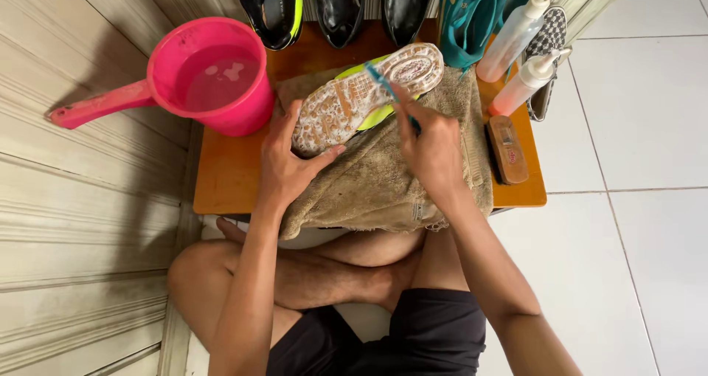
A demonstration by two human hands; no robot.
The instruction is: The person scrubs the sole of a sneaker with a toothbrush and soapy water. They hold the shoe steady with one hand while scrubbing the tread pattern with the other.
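Shoe (369, 99) lies sole-up on a tan towel (391, 177) near the middle of the small wooden table (228, 169), its toe toward the far right and its heel toward us; the pale tread is covered in white foam, and a neon-yellow upper shows along its edges. Our left hand (284, 158) clamps the heel end, thumb pressed against the sole's near edge, fingers wrapped over the far side. Our right hand (431, 143) is closed in a pinch round the handle of a small teal brush (387, 88); the bristle end rests on the forefoot part of the sole.

Towel: drapes over the table's near edge, above our crossed legs.

Far left corner: pink plastic scoop (214, 73) with a long handle pointing left past the table edge, holding cloudy water; it stands just beside the shoe's heel.

Right edge: wooden-backed brush (507, 149) lying flat beside the towel. Two white pump bottles (516, 59) lean across the far right corner.

Beyond the far edge: a row of other shoes — one black with yellow trim (274, 7), a black glossy pair (369, 7), a teal one (472, 22) and a checkered one (549, 40), partly behind the bottles.

White tiled floor (634, 199) to the right; ribbed pale wall (74, 199) to the left
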